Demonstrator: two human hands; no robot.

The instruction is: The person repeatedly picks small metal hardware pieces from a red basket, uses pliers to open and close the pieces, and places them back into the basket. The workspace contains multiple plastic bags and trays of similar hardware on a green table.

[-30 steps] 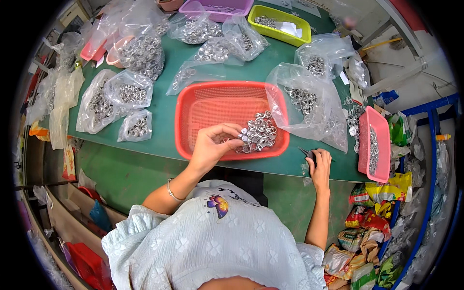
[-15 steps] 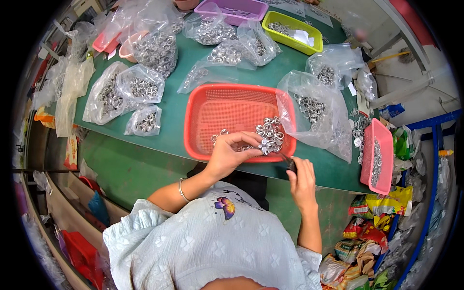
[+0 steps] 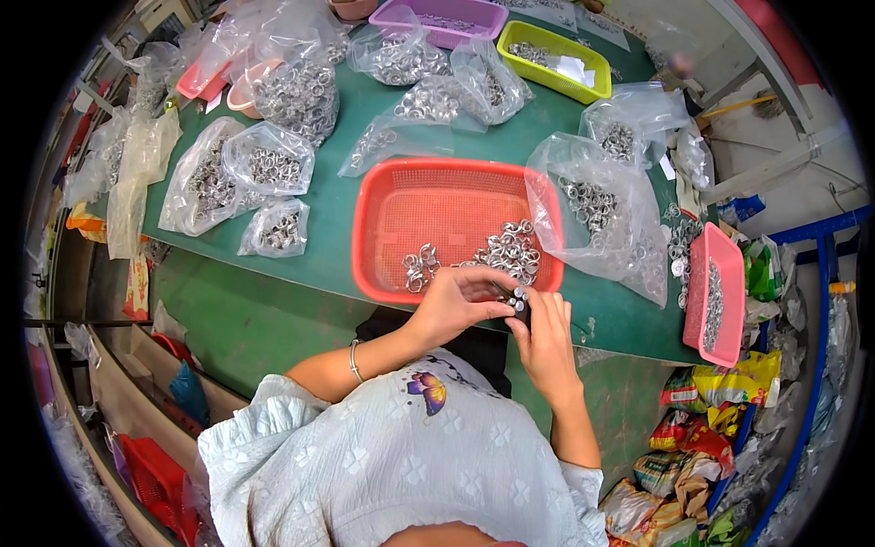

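Over the near rim of a red plastic basket (image 3: pixel 428 196), my left hand (image 3: pixel 456 305) pinches a few small silver metal pieces (image 3: pixel 519 294), which look like rings with round heads. Close against its fingertips is my right hand (image 3: pixel 549 342), its fingers closed round a small dark-handled tool (image 3: pixel 522 314). Most of that tool is covered by the fingers, so its kind does not show. Inside the basket, a larger heap of silver rings (image 3: pixel 512 248) lies at the right and a smaller heap (image 3: pixel 419 265) near the front left.
Clear bags of rings (image 3: pixel 592 201) overlap the basket's right rim. More filled bags (image 3: pixel 273 169) lie to the left and at the back. A pink basket (image 3: pixel 700 301) stands at the table's right edge, with green (image 3: pixel 592 80) and purple (image 3: pixel 437 32) trays at the far side.
My right hand has moved left and up with the dark tool, meeting my left hand. My left hand has shifted slightly right and down, baring the smaller heap of rings.
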